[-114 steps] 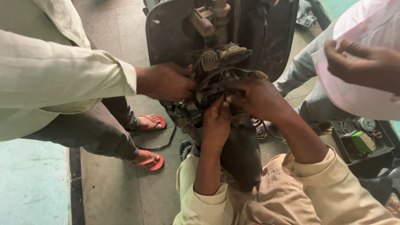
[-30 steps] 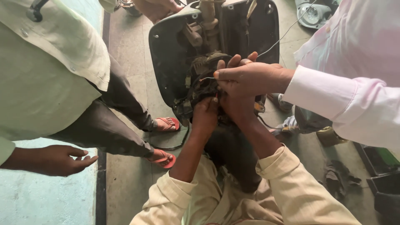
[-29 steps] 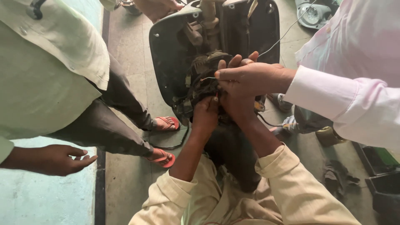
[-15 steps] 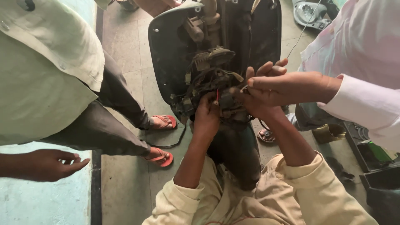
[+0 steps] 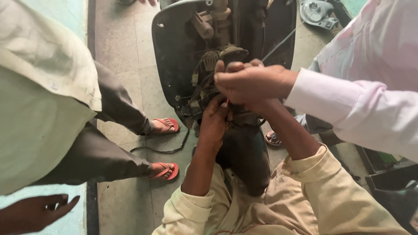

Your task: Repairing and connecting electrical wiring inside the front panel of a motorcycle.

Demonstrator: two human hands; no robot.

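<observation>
Black plastic forms the scooter panel [image 5: 174, 56], which stands open in front of the person, so the wiring bundle [image 5: 204, 89] and the steering column [image 5: 220, 17] behind it are bare and easy to reach. The person sits low under the scooter, in a beige shirt, and both arms go up into the wires. The left hand [image 5: 214, 119] is closed around the lower part of the bundle; a small red wire end [image 5: 227, 102] shows just at its fingers, so it seems to hold the wires steady. The right hand [image 5: 261, 106] is mostly hidden, and I cannot tell if it grips anything. It is covered by a co-worker's hand [image 5: 248, 80] in a pink sleeve [image 5: 348, 104], which comes from the right and pinches the top of the same bundle. Another person stands at the left, in a light shirt and dark trousers, with red sandals [image 5: 163, 148] on the tiled floor [image 5: 126, 39]; this person's hand [image 5: 35, 211] hangs free and open. A thin black cable [image 5: 161, 150] lies loose on the floor between the sandals.
</observation>
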